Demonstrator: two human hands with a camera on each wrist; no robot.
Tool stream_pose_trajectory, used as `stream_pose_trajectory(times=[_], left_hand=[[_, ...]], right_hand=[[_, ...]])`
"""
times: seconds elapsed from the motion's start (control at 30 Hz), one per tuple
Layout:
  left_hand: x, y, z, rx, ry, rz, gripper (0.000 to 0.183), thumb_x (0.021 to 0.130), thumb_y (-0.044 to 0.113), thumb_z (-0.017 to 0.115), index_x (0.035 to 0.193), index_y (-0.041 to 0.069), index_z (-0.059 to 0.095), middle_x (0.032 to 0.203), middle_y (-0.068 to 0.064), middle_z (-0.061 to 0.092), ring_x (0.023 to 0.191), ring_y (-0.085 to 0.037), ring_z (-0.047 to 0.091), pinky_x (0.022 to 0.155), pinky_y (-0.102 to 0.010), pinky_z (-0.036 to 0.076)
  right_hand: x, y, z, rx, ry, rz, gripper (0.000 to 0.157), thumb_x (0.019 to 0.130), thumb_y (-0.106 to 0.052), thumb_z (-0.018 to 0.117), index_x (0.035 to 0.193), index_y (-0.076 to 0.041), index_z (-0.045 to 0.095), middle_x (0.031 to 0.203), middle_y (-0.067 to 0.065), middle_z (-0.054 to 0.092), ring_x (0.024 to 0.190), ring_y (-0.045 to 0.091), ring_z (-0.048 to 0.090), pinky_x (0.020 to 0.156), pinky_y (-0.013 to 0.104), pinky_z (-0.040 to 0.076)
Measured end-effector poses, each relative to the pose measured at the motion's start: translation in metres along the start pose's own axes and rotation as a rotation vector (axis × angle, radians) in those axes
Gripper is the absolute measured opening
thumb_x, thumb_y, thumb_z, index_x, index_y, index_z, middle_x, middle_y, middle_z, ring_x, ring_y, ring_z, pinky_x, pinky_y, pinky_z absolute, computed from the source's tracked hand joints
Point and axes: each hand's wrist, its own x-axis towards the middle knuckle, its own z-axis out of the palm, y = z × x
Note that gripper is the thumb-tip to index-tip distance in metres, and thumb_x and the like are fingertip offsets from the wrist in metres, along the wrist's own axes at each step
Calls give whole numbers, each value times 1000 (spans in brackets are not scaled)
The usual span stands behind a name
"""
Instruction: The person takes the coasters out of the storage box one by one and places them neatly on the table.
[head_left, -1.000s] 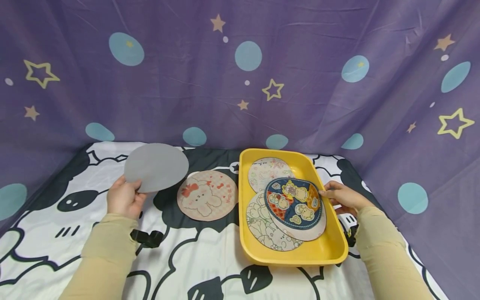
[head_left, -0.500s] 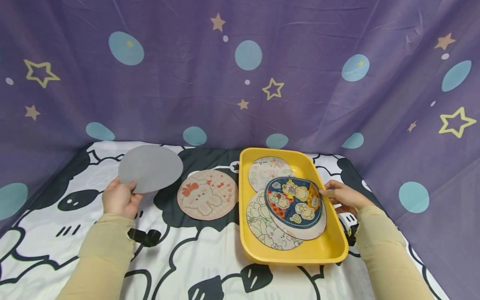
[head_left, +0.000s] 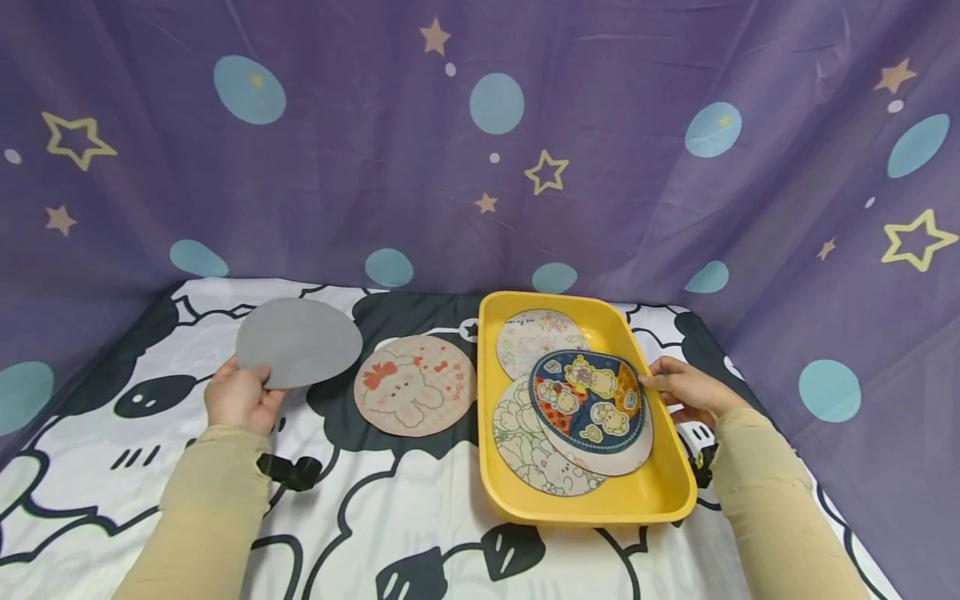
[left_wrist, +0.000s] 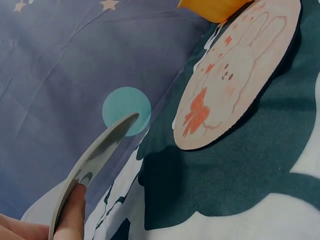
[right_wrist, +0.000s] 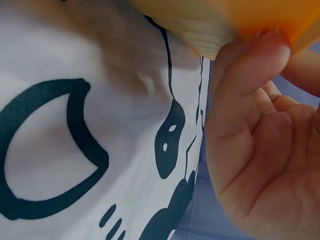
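My left hand [head_left: 242,397] pinches the near-left edge of a plain grey round mat [head_left: 298,343], thumb on its upper face. The mat is raised over the tablecloth; the left wrist view shows it [left_wrist: 95,155] nearly edge-on. A pink round mat printed with a red-bowed bunny [head_left: 415,386] lies to its right, beside a yellow tray [head_left: 491,492]. My right hand [head_left: 692,392] grips the tray's right rim; the right wrist view shows the thumb against the yellow plastic [right_wrist: 240,22]. Inside, a dark blue mat with cartoon figures [head_left: 587,402] overlaps several paler printed mats [head_left: 536,454].
A black-and-white cartoon cloth [head_left: 420,508] covers the table. Behind it and to the right hangs a purple curtain [head_left: 420,150] with stars and blue dots. A black device is strapped at the left wrist [head_left: 288,472].
My left hand has shifted slightly left, and the grey mat has come down a little. My right hand has stayed on the tray rim.
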Motion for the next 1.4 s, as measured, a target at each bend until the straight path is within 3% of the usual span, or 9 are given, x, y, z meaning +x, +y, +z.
stream_pose_trajectory(times=[0.63, 1.2, 1.4], left_hand=[[5, -1, -7, 75, 36, -40, 67, 100, -10, 24, 156, 25, 30, 160, 8, 28, 144, -13, 33, 117, -33, 28], [3, -9, -13, 108, 13, -62, 74, 94, -11, 16, 158, 26, 24, 162, 7, 24, 146, -11, 26, 121, -39, 22], [1, -11, -10, 59, 38, -68, 71, 96, -10, 20, 157, 25, 28, 160, 6, 27, 144, -11, 29, 121, -40, 24]], right_hand=[[0, 0, -2, 20, -9, 0, 25, 101, -26, 55, 111, -7, 43, 90, 4, 64, 75, 13, 67, 68, 35, 62], [1, 1, -1, 26, -3, 0, 21, 100, -25, 56, 108, -8, 45, 90, 3, 64, 76, 12, 67, 70, 34, 62], [2, 2, 0, 24, 1, -1, 22, 100, -25, 56, 110, -8, 46, 89, 2, 64, 76, 12, 66, 70, 35, 62]])
